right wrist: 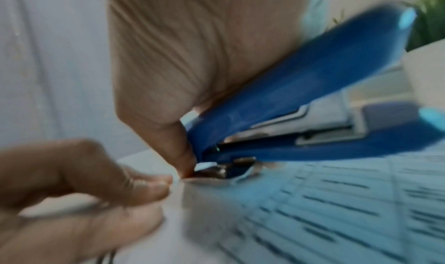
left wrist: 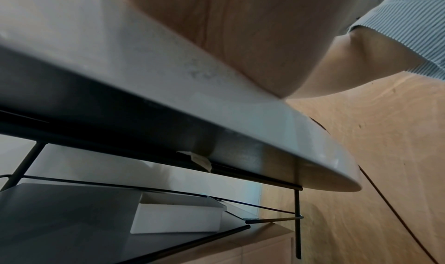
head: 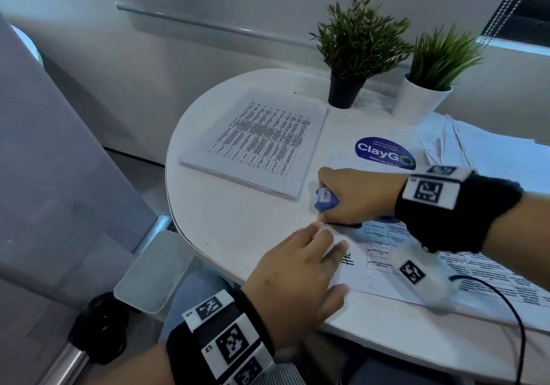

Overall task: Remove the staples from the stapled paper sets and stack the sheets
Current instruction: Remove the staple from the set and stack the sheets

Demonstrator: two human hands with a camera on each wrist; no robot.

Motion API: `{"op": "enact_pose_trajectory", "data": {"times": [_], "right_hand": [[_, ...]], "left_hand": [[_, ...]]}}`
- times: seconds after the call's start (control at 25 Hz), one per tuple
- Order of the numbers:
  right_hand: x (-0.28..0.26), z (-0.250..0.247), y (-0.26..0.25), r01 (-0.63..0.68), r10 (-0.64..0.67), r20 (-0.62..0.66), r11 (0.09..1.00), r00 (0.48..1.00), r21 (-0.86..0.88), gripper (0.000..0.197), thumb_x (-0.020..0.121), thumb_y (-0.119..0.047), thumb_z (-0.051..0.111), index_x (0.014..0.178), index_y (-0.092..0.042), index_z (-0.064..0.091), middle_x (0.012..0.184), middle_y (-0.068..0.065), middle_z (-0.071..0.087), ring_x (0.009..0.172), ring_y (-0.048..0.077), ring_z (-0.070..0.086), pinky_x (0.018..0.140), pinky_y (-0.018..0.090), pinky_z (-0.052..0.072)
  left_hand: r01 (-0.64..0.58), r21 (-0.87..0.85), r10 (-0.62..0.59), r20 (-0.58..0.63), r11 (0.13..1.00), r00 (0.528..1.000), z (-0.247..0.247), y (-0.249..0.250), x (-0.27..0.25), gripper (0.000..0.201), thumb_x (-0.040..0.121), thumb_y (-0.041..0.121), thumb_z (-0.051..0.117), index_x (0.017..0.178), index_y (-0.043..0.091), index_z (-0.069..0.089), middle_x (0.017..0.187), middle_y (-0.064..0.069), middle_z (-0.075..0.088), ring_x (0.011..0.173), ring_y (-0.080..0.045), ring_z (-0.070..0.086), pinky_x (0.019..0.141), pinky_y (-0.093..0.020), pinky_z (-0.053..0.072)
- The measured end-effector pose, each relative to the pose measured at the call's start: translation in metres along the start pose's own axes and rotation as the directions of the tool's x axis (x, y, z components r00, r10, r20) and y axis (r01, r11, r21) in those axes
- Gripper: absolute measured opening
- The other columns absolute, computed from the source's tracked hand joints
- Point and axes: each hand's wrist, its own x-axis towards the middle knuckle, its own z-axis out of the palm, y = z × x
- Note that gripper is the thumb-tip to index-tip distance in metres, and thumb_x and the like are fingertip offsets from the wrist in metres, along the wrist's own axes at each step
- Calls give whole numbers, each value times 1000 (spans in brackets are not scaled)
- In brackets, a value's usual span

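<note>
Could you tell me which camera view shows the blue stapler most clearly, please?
The right wrist view: the blue stapler fills the frame, its metal tip at the paper corner. The head view shows only its end beyond the right hand; the left wrist view shows none.

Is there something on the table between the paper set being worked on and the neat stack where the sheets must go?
Nothing visible. The bare table lies between the paper set and the stack; the right hand with the stapler sits at the set's corner.
</note>
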Motion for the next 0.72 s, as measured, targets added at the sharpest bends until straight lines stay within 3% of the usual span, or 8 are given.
{"op": "enact_pose_trajectory", "data": {"times": [0.12,0.32,0.52,0.64,0.72], "right_hand": [[-11,12,6,126,-133,-144,990,981,-60,39,88,-42,62,101,-18,34,79,-2,56,66,13,55,55,27,42],[-20,22,13,254,-295,-297,952,908,-169,37,88,-47,60,100,-24,33,77,-4,58,65,16,57,58,30,47],[-19,26,19,355,-425,-342,901,838,-250,33,88,-44,58,99,-22,36,73,-11,51,60,16,48,50,21,31],[-20,28,19,373,-481,-329,863,813,-340,30,90,-40,55,93,-28,28,73,-12,47,58,16,45,53,28,38],[-20,28,18,381,-508,-308,839,804,-390,20,93,-36,50,92,-24,34,74,-5,55,59,20,51,54,36,45]], "left_hand": [[-4,-5,4,5,1000,1000,-1,-1,1,56,86,52,46,127,16,61,120,0,59,119,-21,54,99,-28,44],[12,-19,-11,33,1000,999,-2,-1,1,57,87,53,44,129,17,60,122,1,59,123,-21,53,100,-29,46],[14,-35,-13,35,999,999,-2,-1,1,57,88,53,44,130,16,59,125,-1,58,125,-22,51,100,-30,46],[20,-48,-18,34,999,999,-1,-1,1,58,89,53,44,131,16,59,128,-1,57,125,-22,51,98,-32,48],[22,-58,-20,27,998,999,-1,-1,2,58,89,52,44,131,15,59,129,-2,57,124,-23,51,97,-32,49]]}}
